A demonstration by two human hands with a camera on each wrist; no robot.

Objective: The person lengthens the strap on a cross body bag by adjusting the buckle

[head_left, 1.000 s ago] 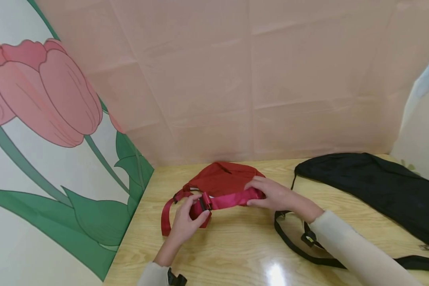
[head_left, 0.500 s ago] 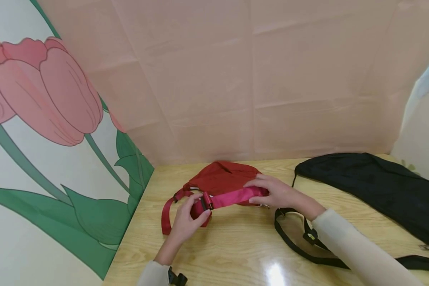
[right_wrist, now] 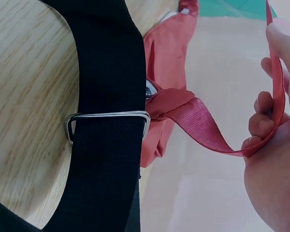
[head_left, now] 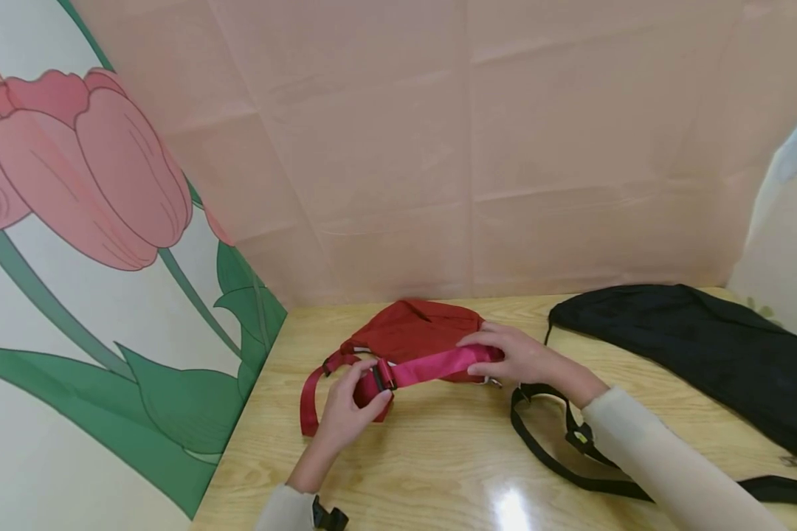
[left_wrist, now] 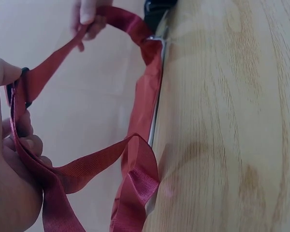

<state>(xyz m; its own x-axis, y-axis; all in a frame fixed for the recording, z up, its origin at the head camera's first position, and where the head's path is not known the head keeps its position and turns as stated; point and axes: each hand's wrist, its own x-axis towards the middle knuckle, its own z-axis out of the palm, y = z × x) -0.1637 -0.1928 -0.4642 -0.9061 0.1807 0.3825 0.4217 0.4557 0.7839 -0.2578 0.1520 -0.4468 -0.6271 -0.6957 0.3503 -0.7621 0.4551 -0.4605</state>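
A red waist bag point(head_left: 418, 328) lies at the back of the table, its strap raised in front of it. My left hand point(head_left: 344, 413) pinches the strap at a black buckle point(head_left: 383, 376), thumb below and fingers above. Farther right, my right hand point(head_left: 514, 358) grips the same magenta-red strap point(head_left: 438, 364). Between both hands the strap runs fairly taut. In the left wrist view a loose length of webbing point(left_wrist: 92, 166) loops down past the palm. The right wrist view has the strap point(right_wrist: 203, 125) running from the bag across the right palm.
To the right lies a black bag point(head_left: 684, 354) on the wooden table point(head_left: 438, 464). Its black strap point(head_left: 551, 461) curls under my right forearm, and a metal ring point(right_wrist: 108, 115) sits on it. Behind stands a pink-beige backdrop point(head_left: 465, 147); a tulip-printed panel point(head_left: 93, 177) borders the left.
My right hand has shifted slightly right along with the strap it grips. The left hand has stayed at the buckle.
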